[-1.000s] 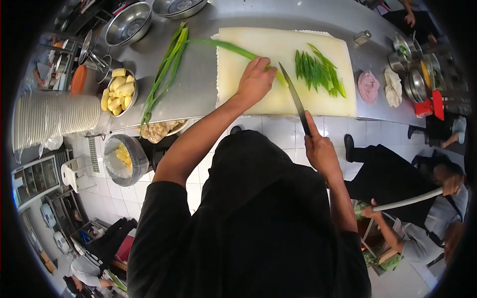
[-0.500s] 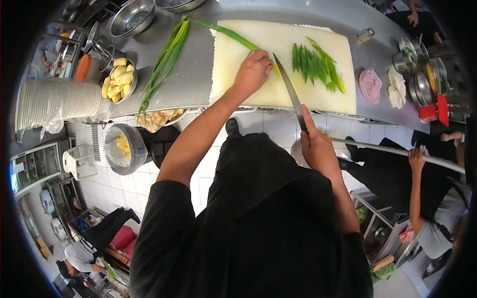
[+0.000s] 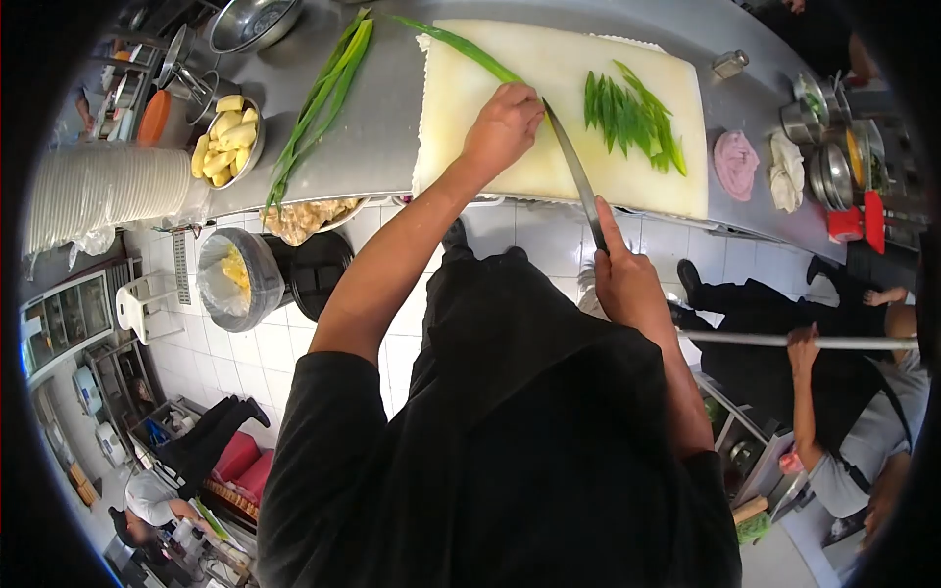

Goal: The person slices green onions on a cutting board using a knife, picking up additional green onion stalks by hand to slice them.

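Note:
My left hand (image 3: 505,127) is closed around a long green onion (image 3: 461,49) on the white cutting board (image 3: 559,59), its leaf trailing to the upper left. In my right hand (image 3: 627,286) is the handle of a long kitchen knife (image 3: 569,157), the index finger stretched along it. The blade slants up across the board, its tip close beside my left fingers. Right of the blade lie slanted green onion slices (image 3: 627,118). The cut end under my left hand is hidden.
More green onions (image 3: 323,103) lie left of the board, near a bowl of peeled potato-like pieces (image 3: 230,142). A pink cloth (image 3: 735,165), a white cloth (image 3: 785,171) and a shaker (image 3: 729,65) are on the right. A co-worker's hand (image 3: 802,348) holds a long pole (image 3: 863,342) behind me.
The view has shifted slightly. A piece of green onion that showed right of my left hand no longer shows. The co-worker's pole has swung closer to level. Both my grips are the same.

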{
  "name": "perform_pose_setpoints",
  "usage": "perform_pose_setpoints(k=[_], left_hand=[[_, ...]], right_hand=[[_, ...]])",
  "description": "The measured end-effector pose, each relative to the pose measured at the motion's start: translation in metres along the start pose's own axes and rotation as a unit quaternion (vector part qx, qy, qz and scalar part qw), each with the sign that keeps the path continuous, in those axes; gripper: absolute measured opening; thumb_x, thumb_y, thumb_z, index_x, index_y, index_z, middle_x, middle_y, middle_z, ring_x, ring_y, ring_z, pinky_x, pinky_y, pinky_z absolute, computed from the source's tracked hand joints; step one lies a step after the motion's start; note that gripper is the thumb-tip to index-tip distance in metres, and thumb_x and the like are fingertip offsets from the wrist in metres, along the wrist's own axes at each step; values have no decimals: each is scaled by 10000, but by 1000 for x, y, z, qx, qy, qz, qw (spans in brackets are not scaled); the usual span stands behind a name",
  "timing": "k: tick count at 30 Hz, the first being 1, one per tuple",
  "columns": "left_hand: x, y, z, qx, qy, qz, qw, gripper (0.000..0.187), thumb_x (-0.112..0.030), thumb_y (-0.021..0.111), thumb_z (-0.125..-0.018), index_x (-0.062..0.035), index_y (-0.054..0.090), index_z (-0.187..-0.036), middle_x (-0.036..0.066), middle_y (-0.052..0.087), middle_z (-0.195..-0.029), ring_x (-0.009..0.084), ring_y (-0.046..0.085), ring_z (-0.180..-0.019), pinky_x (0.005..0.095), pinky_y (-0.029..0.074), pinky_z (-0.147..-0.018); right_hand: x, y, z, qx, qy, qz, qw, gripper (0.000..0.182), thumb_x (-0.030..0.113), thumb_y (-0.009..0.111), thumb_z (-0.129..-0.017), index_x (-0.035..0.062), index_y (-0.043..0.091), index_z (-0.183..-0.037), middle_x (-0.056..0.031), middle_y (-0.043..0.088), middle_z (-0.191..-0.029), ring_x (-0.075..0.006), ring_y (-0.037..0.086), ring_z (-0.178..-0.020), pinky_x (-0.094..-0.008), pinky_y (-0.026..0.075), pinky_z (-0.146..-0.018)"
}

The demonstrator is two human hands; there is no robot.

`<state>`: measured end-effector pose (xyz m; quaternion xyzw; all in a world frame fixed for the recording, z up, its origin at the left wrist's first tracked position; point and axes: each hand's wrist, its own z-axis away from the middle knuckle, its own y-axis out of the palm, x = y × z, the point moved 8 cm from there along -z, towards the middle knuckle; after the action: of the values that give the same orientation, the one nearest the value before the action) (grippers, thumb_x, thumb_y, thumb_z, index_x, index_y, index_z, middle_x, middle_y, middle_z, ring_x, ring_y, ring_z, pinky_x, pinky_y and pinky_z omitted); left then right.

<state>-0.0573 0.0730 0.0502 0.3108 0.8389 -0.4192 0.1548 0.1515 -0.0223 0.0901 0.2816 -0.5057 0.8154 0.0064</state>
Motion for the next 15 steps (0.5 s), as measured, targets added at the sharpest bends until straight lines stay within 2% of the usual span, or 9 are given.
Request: perform_pose_setpoints(k=[3,9,15], left_hand=[[-3,-1,-1,3,17,-7,1000,90,9,678,-779,-3,711,-862,104,630,-925,283,592,-932,375,518,-837],[0,2,-7,73,41,-9,996,85,-21,664,-805,-12,713,-874,90,622,-909,270,594,-941,371,518,-836],[0,1,-6,58,40,-12,997,77,-23,670,-800,-15,711,-864,85,622,-906,267,596,-929,370,519,-828]], right_hand=[[7,-8,0,12,0,36,999,696,83,508,-930,172,207,-1551,-270,623,-667,-475,616,-664,-569,486,-683],[15,-27,-3,28,-19,47,998,693,73,506,-920,159,221,-1545,-284,618,-661,-475,622,-662,-575,492,-694],[9,-8,-1,31,25,48,998,714,70,502,-921,199,195,-1552,-283,630,-683,-481,629,-678,-583,490,-696]])
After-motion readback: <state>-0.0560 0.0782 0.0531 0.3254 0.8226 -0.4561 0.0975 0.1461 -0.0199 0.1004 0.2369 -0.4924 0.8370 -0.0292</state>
